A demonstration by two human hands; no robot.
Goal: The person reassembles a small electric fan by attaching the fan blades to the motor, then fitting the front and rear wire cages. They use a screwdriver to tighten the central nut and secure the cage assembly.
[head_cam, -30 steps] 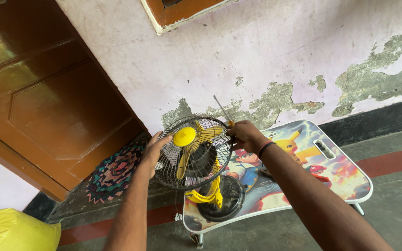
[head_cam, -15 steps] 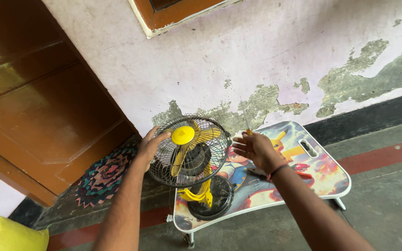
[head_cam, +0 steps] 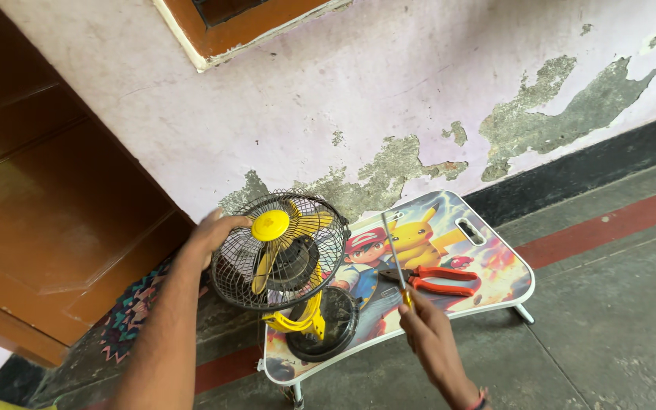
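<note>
A pale wall [head_cam: 389, 99] with peeling paint fills the back of the view, with a brown wooden door [head_cam: 47, 197] at the left and a grey floor [head_cam: 609, 304] with a red stripe below. On the floor stands a small folding table, and its tabletop [head_cam: 495, 300] carries a bright cartoon print.

On the left end of this tabletop stands a small table fan [head_cam: 282, 250] with a black wire guard, yellow blades, a yellow round cap in the centre and a yellow bracket going down to a round black base [head_cam: 324, 326]. The fan head is tilted a little back. The front guard looks in place over the blades and the cap is on, so as far as I can judge the fan is not opened yet; no loose screws or removed parts can be seen.

The left hand [head_cam: 218, 228] is on the upper left rim of the guard and seems to grip it, but it is blurred, so I cannot tell how firmly. The right hand [head_cam: 427, 330] is clenched around the yellow handle of a screwdriver [head_cam: 395, 258], in front of the table edge. The thin metal shaft points up and away, over the tabletop, apart from the fan.

Pliers [head_cam: 438, 279] with orange handles lie on the tabletop, just beyond the screwdriver, untouched.
</note>
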